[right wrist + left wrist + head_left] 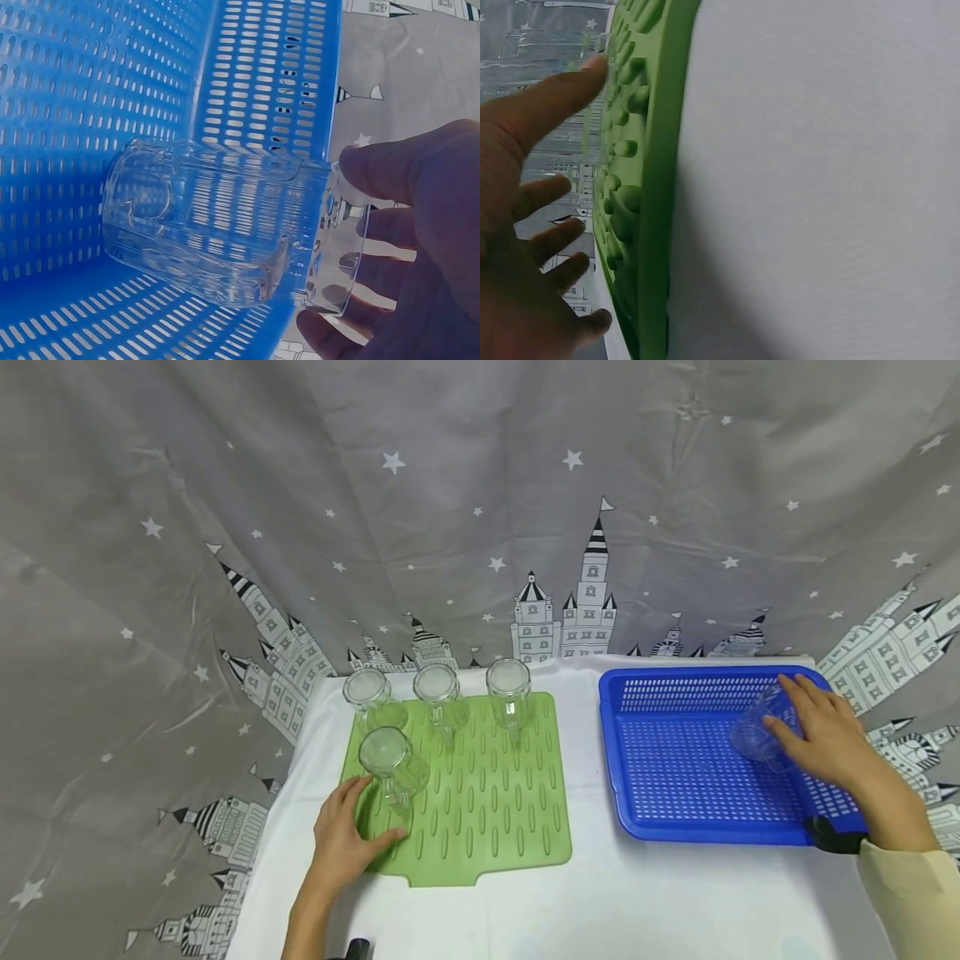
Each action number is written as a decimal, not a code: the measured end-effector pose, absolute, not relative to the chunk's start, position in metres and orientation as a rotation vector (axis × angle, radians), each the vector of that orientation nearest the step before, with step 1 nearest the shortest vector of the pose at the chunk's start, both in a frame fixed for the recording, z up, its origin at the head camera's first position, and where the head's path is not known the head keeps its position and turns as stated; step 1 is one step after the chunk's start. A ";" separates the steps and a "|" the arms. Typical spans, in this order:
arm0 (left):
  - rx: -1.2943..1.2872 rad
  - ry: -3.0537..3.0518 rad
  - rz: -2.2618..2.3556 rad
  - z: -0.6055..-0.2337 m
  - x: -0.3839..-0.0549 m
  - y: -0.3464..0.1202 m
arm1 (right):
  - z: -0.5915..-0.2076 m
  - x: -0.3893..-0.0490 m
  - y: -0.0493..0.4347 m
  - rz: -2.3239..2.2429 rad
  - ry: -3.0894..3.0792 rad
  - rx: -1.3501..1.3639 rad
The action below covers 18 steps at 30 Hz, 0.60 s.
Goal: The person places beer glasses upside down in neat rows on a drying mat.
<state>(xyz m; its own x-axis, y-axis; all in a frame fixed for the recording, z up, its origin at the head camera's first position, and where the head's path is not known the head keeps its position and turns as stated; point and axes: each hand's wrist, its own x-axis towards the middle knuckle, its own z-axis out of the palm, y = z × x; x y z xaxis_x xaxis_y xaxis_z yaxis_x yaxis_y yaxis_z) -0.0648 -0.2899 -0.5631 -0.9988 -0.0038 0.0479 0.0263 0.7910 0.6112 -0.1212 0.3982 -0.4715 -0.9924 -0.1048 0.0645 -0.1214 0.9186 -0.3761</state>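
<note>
A clear glass mug (217, 217) leans tilted inside the blue basket (705, 837), against its right end. My right hand (825, 735) grips one end of that mug, thumb on one side and fingers round the other, as the right wrist view shows. On the green drying mat (480, 827) another glass mug (386, 752) stands at the front left, seemingly upside down. Beside it is my left hand (348, 831), fingers spread and thumb reaching over the mat. Whether the left fingertips touch the glass I cannot tell.
Three more glasses, a left one (367, 687), a middle one (437, 685) and a right one (508, 681), line the mat's back edge. White cloth (585, 902) covers the table. Behind hangs a grey curtain (450, 460) with printed castles and stars.
</note>
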 end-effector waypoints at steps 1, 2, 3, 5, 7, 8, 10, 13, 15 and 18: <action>-0.022 -2.946 -0.959 -0.564 -0.064 -0.290 | -0.472 -0.122 0.399 0.588 -3.028 0.196; -0.024 -2.969 -0.926 -0.565 -0.063 -0.290 | -0.472 -0.122 0.399 0.577 -3.021 0.211; -0.024 -2.990 -0.902 -0.566 -0.063 -0.290 | -0.472 -0.123 0.399 0.571 -3.014 0.222; -0.020 -3.031 -0.861 -0.567 -0.061 -0.290 | -0.472 -0.123 0.399 0.557 -3.000 0.243; -0.015 -3.061 -0.835 -0.568 -0.061 -0.291 | -0.472 -0.123 0.399 0.547 -2.993 0.249; -0.012 -3.068 -0.828 -0.569 -0.061 -0.292 | -0.471 -0.123 0.399 0.544 -2.995 0.248; -0.005 -3.073 -0.824 -0.570 -0.061 -0.292 | -0.471 -0.122 0.399 0.538 -3.004 0.240; 0.003 -3.086 -0.825 -0.571 -0.062 -0.291 | -0.470 -0.121 0.399 0.513 -3.018 0.228; 0.011 -3.094 -0.825 -0.571 -0.062 -0.291 | -0.471 -0.121 0.399 0.489 -3.021 0.232; 0.016 -3.097 -0.825 -0.572 -0.062 -0.290 | -0.472 -0.121 0.399 0.470 -3.024 0.234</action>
